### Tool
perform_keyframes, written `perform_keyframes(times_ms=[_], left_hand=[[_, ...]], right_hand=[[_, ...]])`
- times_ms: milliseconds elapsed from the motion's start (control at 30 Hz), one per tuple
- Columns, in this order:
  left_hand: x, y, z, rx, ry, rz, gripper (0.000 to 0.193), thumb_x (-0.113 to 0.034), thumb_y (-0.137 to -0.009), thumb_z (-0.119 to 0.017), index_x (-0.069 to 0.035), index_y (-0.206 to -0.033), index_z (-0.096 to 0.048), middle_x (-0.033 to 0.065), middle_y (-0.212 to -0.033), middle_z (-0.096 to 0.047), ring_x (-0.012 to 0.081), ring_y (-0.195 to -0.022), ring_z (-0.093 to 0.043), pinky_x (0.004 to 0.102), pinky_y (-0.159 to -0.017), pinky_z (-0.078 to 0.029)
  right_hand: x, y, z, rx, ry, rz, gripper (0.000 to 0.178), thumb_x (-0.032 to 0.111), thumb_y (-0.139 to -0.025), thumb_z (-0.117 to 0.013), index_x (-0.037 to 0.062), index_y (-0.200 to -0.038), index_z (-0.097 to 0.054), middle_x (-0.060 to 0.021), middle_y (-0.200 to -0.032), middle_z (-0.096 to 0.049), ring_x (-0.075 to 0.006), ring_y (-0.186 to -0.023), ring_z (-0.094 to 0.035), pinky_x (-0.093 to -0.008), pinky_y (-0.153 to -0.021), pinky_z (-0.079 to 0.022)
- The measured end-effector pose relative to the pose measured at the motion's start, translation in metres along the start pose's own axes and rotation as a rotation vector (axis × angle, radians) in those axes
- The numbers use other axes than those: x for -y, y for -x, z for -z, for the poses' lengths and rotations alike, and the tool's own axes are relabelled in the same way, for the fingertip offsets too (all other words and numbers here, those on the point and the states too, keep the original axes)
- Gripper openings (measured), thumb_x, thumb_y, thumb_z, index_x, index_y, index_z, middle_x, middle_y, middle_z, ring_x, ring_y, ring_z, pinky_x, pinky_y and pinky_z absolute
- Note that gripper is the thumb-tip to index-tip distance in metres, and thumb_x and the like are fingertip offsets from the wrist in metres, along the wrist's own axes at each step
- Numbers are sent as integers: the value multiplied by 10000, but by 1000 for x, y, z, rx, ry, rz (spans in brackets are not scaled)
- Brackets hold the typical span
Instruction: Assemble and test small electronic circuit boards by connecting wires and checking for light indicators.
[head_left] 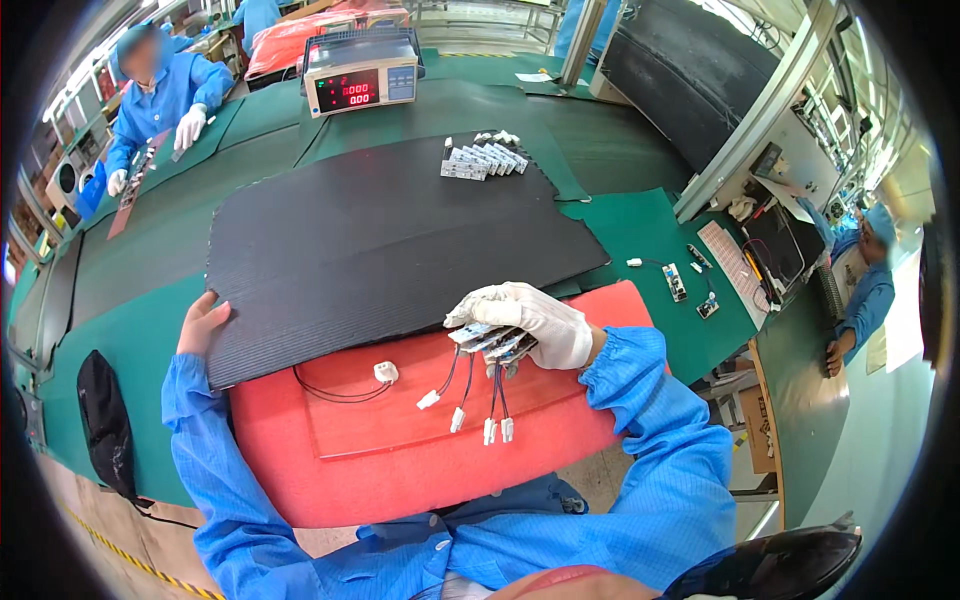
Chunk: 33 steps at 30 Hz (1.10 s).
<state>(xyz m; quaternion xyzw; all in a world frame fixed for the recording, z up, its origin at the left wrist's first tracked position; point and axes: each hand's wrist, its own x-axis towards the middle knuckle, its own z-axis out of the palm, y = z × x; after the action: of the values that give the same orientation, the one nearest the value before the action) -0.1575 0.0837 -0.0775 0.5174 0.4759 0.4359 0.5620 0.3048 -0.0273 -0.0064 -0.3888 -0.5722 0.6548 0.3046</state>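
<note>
My left hand (pixel 203 322), bare, grips the left edge of a black corrugated sheet (pixel 370 230). In a white glove, my right hand (pixel 540 318) holds several small circuit boards (pixel 488 340), fanned together at the sheet's near edge. Dark wires hang from these boards and end in white connectors (pixel 457 419). Beneath is a red foam pad (pixel 350 490), partly covered by the sheet. A white plug (pixel 385 372) with a black cord lies on the pad, the cord running toward the sheet. More circuit boards (pixel 483 162) lie in an overlapping row at the sheet's far edge.
A meter with a red display (pixel 360 78) stands at the back. Loose boards (pixel 674 283) lie on the green mat at right, near a metal post (pixel 750 120). A black cloth bag (pixel 105 425) is at left. Co-workers sit at far left (pixel 165 95) and right (pixel 868 285).
</note>
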Motion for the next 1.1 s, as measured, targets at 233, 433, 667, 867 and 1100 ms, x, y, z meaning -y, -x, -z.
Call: perform_keyframes(times_ms=[233, 433, 667, 867, 1100], left_hand=[[1, 3, 15, 33, 14, -162, 638, -121, -829, -618, 79, -1346, -302, 153, -1236, -519, 216, -1038, -569, 302, -895, -453], [-5, 12, 32, -86, 31, -232, 638, -50, -835, -589, 50, -1376, -265, 94, -1060, -596, 135, -860, -598, 243, -772, -475], [-29, 30, 30, -194, 17, -288, 593, -76, -829, -608, 5, -1346, -327, 75, -984, -611, 119, -790, -605, 225, -695, -488], [-44, 44, 31, -271, 212, -293, 504, -68, -834, -596, -14, -1299, -407, 79, -1021, -610, 145, -809, -612, 251, -712, -495], [-100, 73, 48, -85, 72, -262, 491, -158, -847, -566, 36, -1277, -427, 118, -1136, -590, 192, -947, -614, 279, -823, -491]], right_hand=[[7, 5, -6, 75, 30, -133, 376, 267, -794, -616, -50, -998, -628, -68, -816, -641, -90, -722, -581, -207, -636, -448], [5, 5, -6, 80, 28, -134, 370, 267, -813, -600, -44, -1012, -623, -60, -818, -641, -83, -715, -580, -205, -607, -439], [7, 7, -5, 57, 47, -150, 354, 271, -835, -584, -35, -1008, -628, -52, -818, -641, -77, -712, -576, -208, -588, -431], [7, 6, -3, 47, 48, -142, 364, 280, -823, -593, -35, -1000, -635, -62, -827, -641, -82, -717, -577, -209, -608, -443], [9, 7, -3, 106, 42, -142, 396, 297, -801, -596, -44, -998, -633, -76, -855, -639, -106, -766, -578, -229, -649, -448]])
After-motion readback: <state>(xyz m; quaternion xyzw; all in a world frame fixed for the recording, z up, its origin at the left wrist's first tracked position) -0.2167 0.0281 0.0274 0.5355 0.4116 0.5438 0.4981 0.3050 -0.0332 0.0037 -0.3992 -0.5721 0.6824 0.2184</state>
